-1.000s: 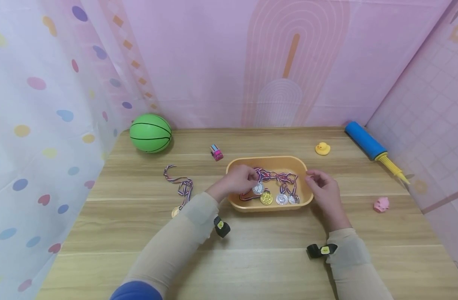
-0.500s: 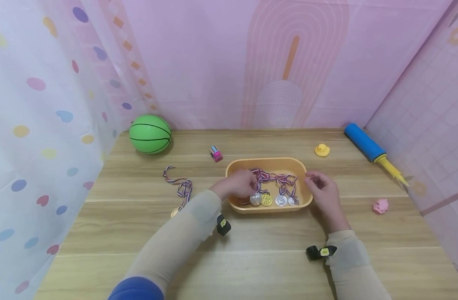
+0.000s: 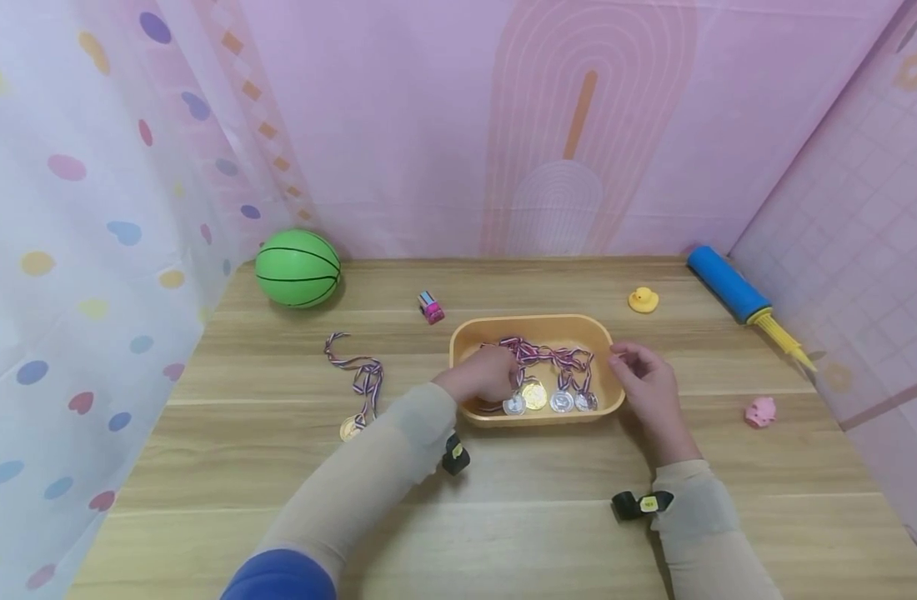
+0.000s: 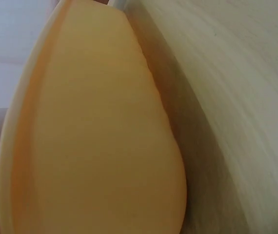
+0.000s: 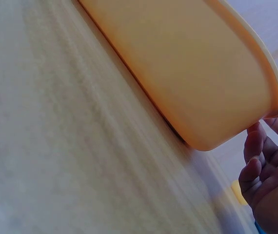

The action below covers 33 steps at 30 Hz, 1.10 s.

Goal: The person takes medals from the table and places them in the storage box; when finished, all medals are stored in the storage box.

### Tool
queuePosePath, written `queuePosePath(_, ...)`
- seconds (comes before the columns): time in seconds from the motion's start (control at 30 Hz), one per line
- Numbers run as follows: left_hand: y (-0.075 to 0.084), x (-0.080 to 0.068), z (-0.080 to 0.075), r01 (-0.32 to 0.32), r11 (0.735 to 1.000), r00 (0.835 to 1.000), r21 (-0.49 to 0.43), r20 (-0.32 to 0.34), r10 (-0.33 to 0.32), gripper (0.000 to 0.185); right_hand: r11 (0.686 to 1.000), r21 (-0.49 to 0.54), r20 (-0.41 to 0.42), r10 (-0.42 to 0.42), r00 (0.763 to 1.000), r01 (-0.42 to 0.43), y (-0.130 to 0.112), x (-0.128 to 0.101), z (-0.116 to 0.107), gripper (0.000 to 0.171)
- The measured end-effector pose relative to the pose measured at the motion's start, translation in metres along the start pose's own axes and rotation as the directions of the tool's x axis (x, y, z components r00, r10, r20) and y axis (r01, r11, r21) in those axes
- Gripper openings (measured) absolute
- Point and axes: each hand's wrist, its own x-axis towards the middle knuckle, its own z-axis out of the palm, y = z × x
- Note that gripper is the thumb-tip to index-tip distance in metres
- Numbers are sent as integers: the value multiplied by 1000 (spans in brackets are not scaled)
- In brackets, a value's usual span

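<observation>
A yellow-orange plastic basin (image 3: 537, 419) holds several medals on striped ribbons, among them a gold medal (image 3: 534, 395) and a silver medal (image 3: 562, 402). My left hand (image 3: 490, 374) is inside its left part, fingers curled at the ribbon of the leftmost silver medal (image 3: 514, 404), which lies on the bottom; the fingertips are mostly hidden. With thumb and fingers my right hand (image 3: 648, 387) pinches the basin's right rim, also seen in the right wrist view (image 5: 273, 165). Another gold medal (image 3: 350, 428) with its ribbon lies on the table, left of the basin.
A green ball (image 3: 298, 268) sits at the back left, with a small pink toy car (image 3: 432, 308) nearer the middle. Toward the right are a yellow rubber duck (image 3: 643, 300), a blue hand pump (image 3: 729, 285) and a pink toy pig (image 3: 760, 412). Curtains enclose the table (image 3: 533, 517).
My left hand has lowered into the basin, and the silver medal at its fingers has come down beside the gold one. The right hand keeps its place on the rim.
</observation>
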Motion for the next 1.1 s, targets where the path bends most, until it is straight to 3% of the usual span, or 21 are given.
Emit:
queuePosePath(0.23,5,1,2,-40,999,999,13,-24,40,30,1000,-18,3,4,1000,-4,8,3,1,26)
queuePosePath(0.63,8,-5,6,48,999,996,14,-72,-47,20,999,-40,9,24,1000,-24,9,2,1,26)
queuePosePath(0.9,8,-22,-14,27,999,990,-20,-137,-30,17,999,-44,8,26,1000,-26,8,2,-1,25)
queuePosePath(1.1,-9,-52,-39,-9,988,974,-151,-225,-25,11,999,-47,5,28,1000,-28,7,2,-1,26)
